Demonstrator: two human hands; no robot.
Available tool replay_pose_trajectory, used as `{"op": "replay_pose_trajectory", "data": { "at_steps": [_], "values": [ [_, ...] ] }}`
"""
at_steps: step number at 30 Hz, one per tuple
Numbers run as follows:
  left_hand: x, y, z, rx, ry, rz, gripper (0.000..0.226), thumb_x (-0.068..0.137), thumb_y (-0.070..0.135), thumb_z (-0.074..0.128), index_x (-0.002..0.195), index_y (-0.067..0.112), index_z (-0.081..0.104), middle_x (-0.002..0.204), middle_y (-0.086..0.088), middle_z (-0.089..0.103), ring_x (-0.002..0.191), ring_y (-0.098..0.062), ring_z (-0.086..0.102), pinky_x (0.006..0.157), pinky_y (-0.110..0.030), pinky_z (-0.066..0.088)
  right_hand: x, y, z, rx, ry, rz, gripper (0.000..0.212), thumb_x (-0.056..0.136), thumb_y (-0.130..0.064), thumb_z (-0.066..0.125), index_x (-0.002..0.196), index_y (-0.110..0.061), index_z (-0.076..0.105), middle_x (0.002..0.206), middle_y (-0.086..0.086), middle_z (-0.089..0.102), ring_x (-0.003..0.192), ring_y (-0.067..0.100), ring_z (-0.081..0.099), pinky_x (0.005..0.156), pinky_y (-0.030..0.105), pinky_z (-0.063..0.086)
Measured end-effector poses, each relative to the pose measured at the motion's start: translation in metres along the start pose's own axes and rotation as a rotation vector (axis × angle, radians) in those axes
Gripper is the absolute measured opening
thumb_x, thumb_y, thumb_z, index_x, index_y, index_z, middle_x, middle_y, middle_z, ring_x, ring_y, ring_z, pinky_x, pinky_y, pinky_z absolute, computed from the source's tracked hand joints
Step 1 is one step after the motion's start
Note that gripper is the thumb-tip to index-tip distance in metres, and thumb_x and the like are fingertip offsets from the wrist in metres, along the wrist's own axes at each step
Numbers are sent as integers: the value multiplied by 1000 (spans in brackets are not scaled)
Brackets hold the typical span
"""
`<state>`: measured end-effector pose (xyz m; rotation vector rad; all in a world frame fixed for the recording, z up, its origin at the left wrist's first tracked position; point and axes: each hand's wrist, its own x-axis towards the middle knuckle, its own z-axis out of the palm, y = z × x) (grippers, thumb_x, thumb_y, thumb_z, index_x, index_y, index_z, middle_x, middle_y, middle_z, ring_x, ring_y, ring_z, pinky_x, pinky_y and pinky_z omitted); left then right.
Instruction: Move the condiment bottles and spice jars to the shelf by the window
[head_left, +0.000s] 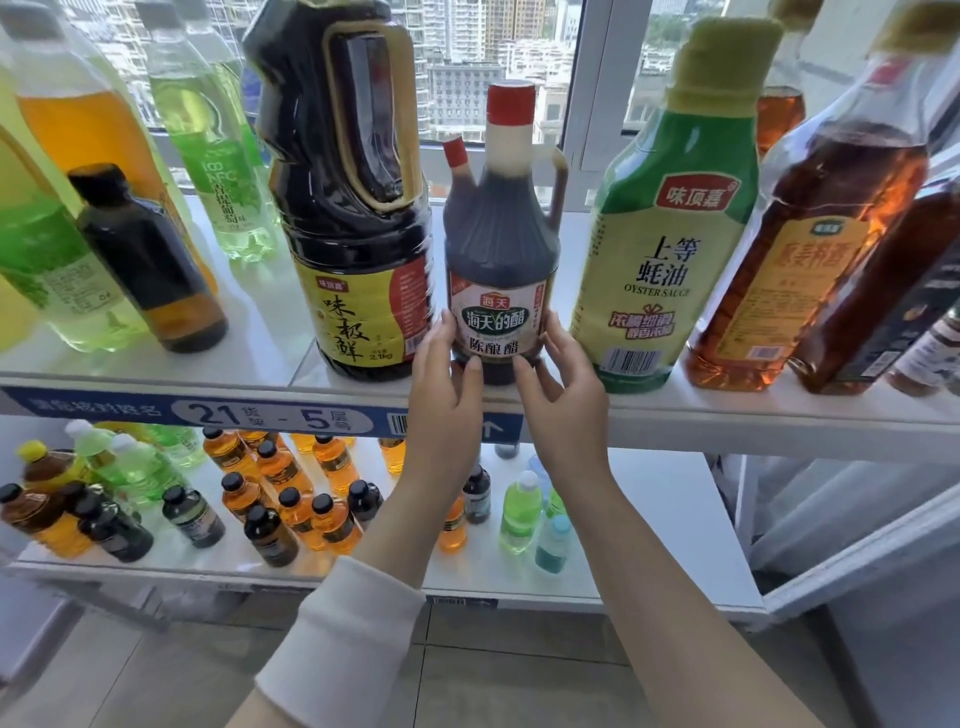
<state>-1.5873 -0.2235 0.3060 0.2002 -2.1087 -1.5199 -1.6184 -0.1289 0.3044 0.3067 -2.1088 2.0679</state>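
Observation:
A dark vinegar bottle (501, 244) with a red cap and a side handle stands upright on the white window shelf (727, 405), between a big soy sauce jug (353, 218) and a green oyster sauce bottle (670, 249). My left hand (447, 374) touches its lower left side, thumb on the label's bottom. My right hand (561, 384) touches its lower right side, thumb at the base. The fingers of both hands curve lightly round the bottle's base.
An amber oil bottle (810, 249) and more dark bottles stand at the right; green and orange drink bottles and a small dark bottle (150, 260) fill the left. The lower shelf (649, 519) holds several small bottles. A blue label strip (208, 413) runs along the shelf front.

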Motion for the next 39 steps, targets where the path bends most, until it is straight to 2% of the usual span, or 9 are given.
{"op": "replay_pose_trajectory", "data": {
  "at_steps": [2,5,9,13,19,23,26,31,39],
  "values": [
    [0,-2,0,-3,-8,15,48,97,10,40,143,15,31,148,1,31,123,12,26,93,7,21,-1,-2,0,-22,-9,5,55,88,-4,58,139,-14,41,142,4,46,132,14,42,107,38,41],
    [-2,-2,1,-18,-17,3,49,97,10,41,144,14,29,149,2,28,119,17,23,87,12,20,-2,-8,-1,-48,-49,21,58,88,-5,59,141,-14,37,145,2,43,134,13,40,108,37,39],
    [-22,0,0,-34,68,15,42,97,13,42,138,19,36,141,4,37,124,4,36,97,-6,31,-19,-10,-25,-64,-110,16,48,89,-14,60,134,-24,48,136,-10,51,124,0,47,104,20,41],
    [-48,9,9,-5,153,171,35,94,12,41,128,17,45,127,2,50,117,0,46,97,-11,39,-34,-6,-65,-26,101,-31,30,89,-11,59,110,-34,61,118,-8,65,104,-9,58,86,5,44],
    [-45,30,66,-2,-34,87,43,97,9,40,138,19,35,139,2,40,125,-3,41,103,-17,36,-10,-1,-106,19,208,-54,33,89,-5,58,117,-23,54,122,-1,59,108,-6,56,91,14,48],
    [-37,31,94,-8,13,20,48,97,15,41,143,19,27,140,10,31,136,-10,31,112,-37,31,1,6,-118,18,108,-35,43,89,-8,58,127,-26,48,132,-7,52,119,-2,50,98,16,44],
    [-32,29,105,-3,80,-13,50,97,16,41,144,18,26,147,4,30,137,-12,29,113,-42,29,6,9,-123,-9,23,-43,50,89,-9,58,135,-21,44,133,-14,47,126,1,44,100,11,39],
    [-29,33,111,-53,98,-28,49,97,14,42,144,16,27,147,1,32,135,-9,32,111,-33,33,7,10,-124,-42,-30,-69,52,88,-7,59,138,-14,43,141,-6,44,131,6,41,105,25,41],
    [-26,34,106,-107,113,-24,45,96,10,43,140,17,33,134,8,39,114,9,44,89,0,38,5,10,-115,6,3,-59,52,87,-3,60,136,-9,45,133,-12,39,123,-4,39,98,10,40]
  ]
}}
